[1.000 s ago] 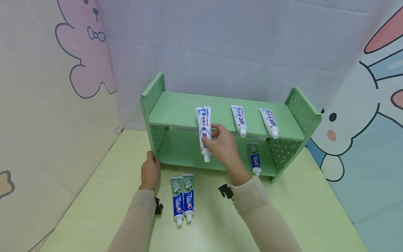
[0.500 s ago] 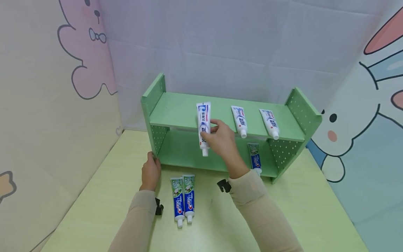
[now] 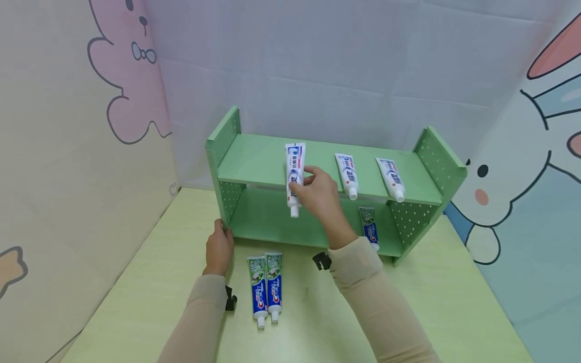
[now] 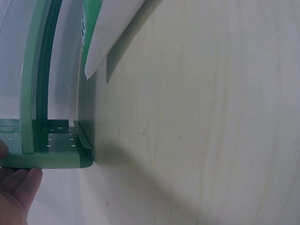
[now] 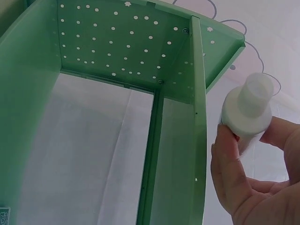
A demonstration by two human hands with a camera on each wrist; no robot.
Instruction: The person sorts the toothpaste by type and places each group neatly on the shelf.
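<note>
In the head view my right hand (image 3: 317, 194) pinches a white toothpaste tube (image 3: 295, 171) between thumb and fingers, its cap toward me, in front of the upper board of a green shelf (image 3: 268, 159). The tube's white cap (image 5: 255, 96) shows large in the right wrist view, beside the board's front edge. My left hand (image 3: 220, 249) holds the lower front edge of the shelf's left side panel (image 4: 56, 160), thumb on one face and fingers on the other. Two white toothpaste tubes (image 3: 347, 175) (image 3: 390, 179) lie spaced apart on the upper board's right half.
A blue-and-green toothpaste tube (image 3: 369, 227) lies on the lower board at the right, partly behind my right forearm. Two more blue-and-green tubes (image 3: 258, 292) (image 3: 274, 285) lie side by side on the pale table (image 3: 154, 282) between my arms. A cloth backdrop (image 3: 317, 65) hangs behind the shelf.
My right hand has moved the white toothpaste tube a little upward and away from me, further over the upper board in the head view. My left hand stays on the side panel.
</note>
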